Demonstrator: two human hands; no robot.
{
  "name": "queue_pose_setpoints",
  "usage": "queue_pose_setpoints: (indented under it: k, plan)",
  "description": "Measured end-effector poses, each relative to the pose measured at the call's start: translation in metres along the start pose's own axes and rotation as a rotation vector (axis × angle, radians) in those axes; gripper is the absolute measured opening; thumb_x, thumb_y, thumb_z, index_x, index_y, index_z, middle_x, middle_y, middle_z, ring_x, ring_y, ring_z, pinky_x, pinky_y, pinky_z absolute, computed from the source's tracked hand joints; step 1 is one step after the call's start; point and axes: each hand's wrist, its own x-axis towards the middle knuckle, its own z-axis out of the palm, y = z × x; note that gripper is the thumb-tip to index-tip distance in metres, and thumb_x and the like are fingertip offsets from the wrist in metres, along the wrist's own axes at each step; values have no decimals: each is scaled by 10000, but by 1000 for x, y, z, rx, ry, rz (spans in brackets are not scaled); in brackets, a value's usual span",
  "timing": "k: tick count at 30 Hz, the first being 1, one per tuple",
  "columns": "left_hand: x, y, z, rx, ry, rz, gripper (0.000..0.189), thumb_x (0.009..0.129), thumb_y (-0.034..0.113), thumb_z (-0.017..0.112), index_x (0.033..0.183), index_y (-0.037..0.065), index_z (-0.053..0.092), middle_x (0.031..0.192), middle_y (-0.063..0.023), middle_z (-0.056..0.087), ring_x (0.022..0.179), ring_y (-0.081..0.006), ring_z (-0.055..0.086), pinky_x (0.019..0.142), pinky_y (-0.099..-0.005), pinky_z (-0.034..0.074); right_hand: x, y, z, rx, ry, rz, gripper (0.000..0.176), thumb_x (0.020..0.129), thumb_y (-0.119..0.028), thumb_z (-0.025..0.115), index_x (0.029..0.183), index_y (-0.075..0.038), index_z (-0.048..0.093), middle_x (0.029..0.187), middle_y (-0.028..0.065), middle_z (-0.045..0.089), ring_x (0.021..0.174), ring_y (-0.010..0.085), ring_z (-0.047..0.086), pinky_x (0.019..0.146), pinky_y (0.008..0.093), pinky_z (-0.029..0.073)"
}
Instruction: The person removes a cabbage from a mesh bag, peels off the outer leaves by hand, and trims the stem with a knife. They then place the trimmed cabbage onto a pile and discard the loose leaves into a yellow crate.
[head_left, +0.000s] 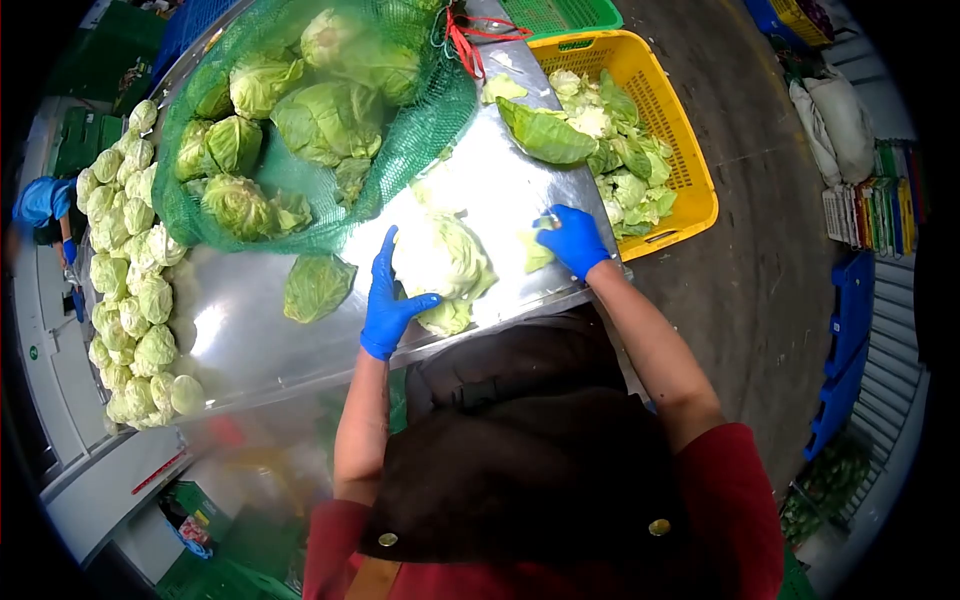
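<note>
Blue gloves cover both hands. My left hand (393,305) is wrapped round the side of a pale, trimmed cabbage (448,258), thumb and fingers spread against it on the metal table (250,340). To the right, my right hand (577,242) is closed, with a light green cabbage leaf (536,250) at its fingertips near the table's right edge. Left of my left hand lies a loose green cabbage (318,288). A large dark green leaf (545,135) sits at the table edge beyond my right hand.
A green mesh sack (400,190) of untrimmed cabbages lies open on the table. Many trimmed cabbages (140,270) are piled at the left end. A yellow crate (690,180) with leaves stands against the right edge. A person in blue (45,205) is at far left.
</note>
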Motion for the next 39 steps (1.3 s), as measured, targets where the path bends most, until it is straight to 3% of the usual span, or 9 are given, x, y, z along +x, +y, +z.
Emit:
queue_pose_setpoints:
  k: [4,8,12,16,24,25,30,32,39]
  plan:
    - [-1,14,13,128,76,-113,1154,593,217,888,1489,31,184,1413,-147,318,1300,-306,372,1089,-394,349,-9,-32,3,-16,243,-322,415,785,-444,696,877,-40,677,816,162,668,758,276,649,723,362,518]
    - [16,-12,45,422,294,64,1163,581,311,898,1463,-3,209,1365,-192,322,1283,-312,357,1083,-401,327,25,-68,21,117,-349,264,549,794,-553,678,777,-4,663,715,130,644,610,234,631,614,351,524]
    - [-3,-19,35,387,260,116,1123,574,226,879,1465,23,226,1360,-171,334,1272,-300,373,1087,-398,330,29,-71,30,105,-429,206,559,810,-549,658,685,-5,631,617,110,593,546,211,602,518,346,503]
    - [-14,-15,38,128,235,76,1112,546,139,850,1472,57,239,1397,-141,351,1277,-270,393,1096,-380,336,22,-53,50,-29,-192,-344,441,797,-439,643,729,-3,647,662,160,638,584,299,622,622,383,524]
    - [-23,-1,19,-217,201,62,1154,510,166,857,1486,75,249,1391,-118,422,1278,-271,435,1077,-396,380,44,25,54,167,23,-222,298,802,-330,596,767,-45,678,724,172,663,705,354,654,678,405,532]
    - [-24,5,18,-140,179,103,1151,509,166,855,1485,72,252,1403,-117,413,1288,-271,425,1088,-397,367,40,0,32,-187,123,-74,284,832,-327,588,780,-61,674,698,143,666,697,330,666,673,405,535]
    - [2,13,8,289,-38,260,1091,536,129,814,1476,57,265,1468,-116,347,1336,-273,370,1132,-403,291,-6,-84,6,27,17,-604,677,816,-340,738,1403,-155,457,1246,133,592,979,227,632,812,327,513]
    - [9,7,12,257,-46,266,1065,546,108,792,1472,50,269,1487,-119,321,1346,-275,355,1142,-406,268,-1,-71,21,119,-340,-477,623,796,-447,726,1298,-116,564,1100,155,634,893,261,637,833,338,491]
    - [-4,-11,43,144,256,102,1074,639,97,821,1486,15,166,1458,-167,292,1327,-276,335,1107,-389,307,4,-45,38,215,-165,-393,483,794,-395,743,1132,-63,650,861,128,665,786,249,644,740,335,500]
